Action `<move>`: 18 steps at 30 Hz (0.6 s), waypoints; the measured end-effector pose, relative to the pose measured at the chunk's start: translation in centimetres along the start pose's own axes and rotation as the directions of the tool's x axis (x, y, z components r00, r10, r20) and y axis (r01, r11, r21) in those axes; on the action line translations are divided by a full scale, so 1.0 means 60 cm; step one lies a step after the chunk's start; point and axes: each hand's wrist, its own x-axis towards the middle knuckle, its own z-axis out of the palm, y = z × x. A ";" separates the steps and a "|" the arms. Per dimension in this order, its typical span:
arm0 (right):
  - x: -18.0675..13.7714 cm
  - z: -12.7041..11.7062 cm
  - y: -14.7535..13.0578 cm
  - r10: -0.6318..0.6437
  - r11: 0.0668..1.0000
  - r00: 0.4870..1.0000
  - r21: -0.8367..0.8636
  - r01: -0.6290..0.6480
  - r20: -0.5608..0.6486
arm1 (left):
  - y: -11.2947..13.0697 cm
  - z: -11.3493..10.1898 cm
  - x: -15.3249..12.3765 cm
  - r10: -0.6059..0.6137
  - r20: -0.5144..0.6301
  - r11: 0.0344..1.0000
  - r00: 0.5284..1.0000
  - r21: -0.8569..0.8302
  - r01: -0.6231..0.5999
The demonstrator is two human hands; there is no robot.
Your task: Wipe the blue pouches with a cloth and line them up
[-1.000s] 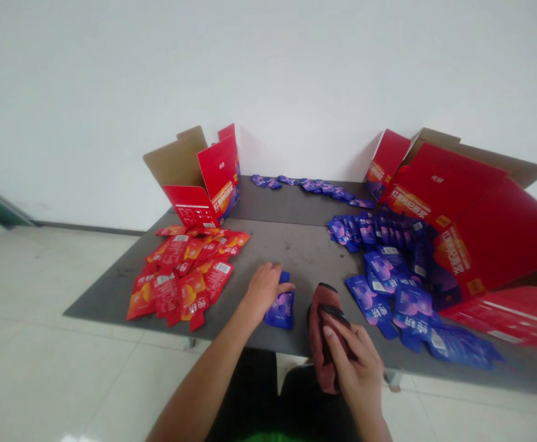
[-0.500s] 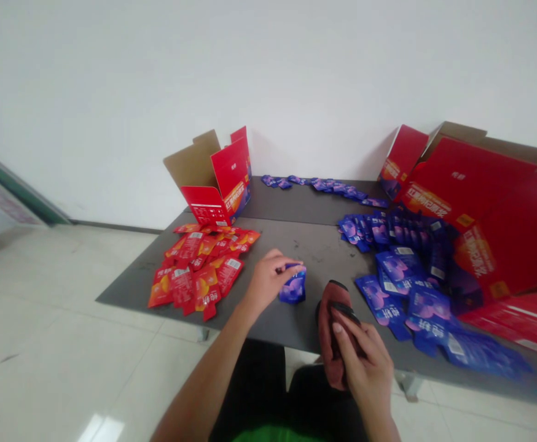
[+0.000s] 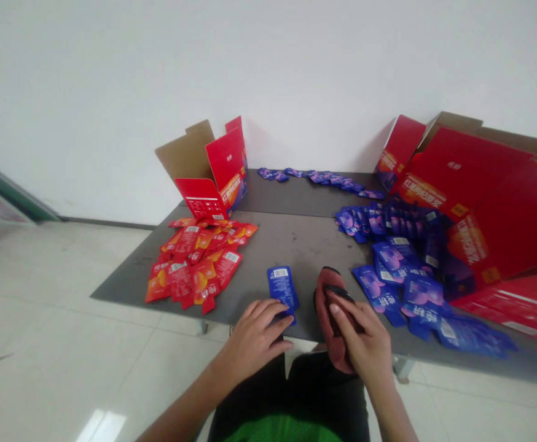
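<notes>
My left hand (image 3: 255,334) rests at the near edge of the grey table (image 3: 296,245), its fingertips on the lower end of a single blue sachet (image 3: 281,287) that lies flat with its white label upward. My right hand (image 3: 363,341) is closed around a dark red cloth (image 3: 330,319) with a small black object under my index finger, at the table's front edge. A pile of red sachets (image 3: 197,261) lies to the left. A larger spread of blue sachets (image 3: 402,264) lies to the right.
An open red carton (image 3: 215,175) stands at the back left. Large flattened red cartons (image 3: 480,202) lean at the right. A row of blue sachets (image 3: 317,179) lines the far edge by the white wall. Pale tiled floor surrounds the table.
My left hand lifted the blue sachet, turned it over, and laid it flat with the label up. The hand then drew back toward the table's near edge. The right hand stayed put.
</notes>
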 end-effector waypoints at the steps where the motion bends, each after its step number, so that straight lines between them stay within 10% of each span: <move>1: 0.014 -0.001 -0.004 -0.017 1.000 0.999 -0.006 0.017 0.032 | 0.007 0.004 -0.008 0.012 -0.025 1.000 1.000 0.026 -0.011; 8: 0.109 0.022 -0.066 -0.300 0.945 0.915 -0.046 0.324 0.270 | 0.029 0.050 -0.030 0.086 -0.125 0.992 0.988 0.107 -0.073; 14: 0.115 0.109 -0.053 -0.457 0.762 0.639 -0.098 0.640 0.619 | 0.016 0.075 -0.039 0.082 -0.218 0.996 0.973 0.059 -0.070; 18: 0.183 0.150 -0.028 -0.444 0.726 0.659 -0.188 0.662 0.607 | 0.013 0.069 -0.040 0.090 -0.186 0.995 0.979 0.065 -0.079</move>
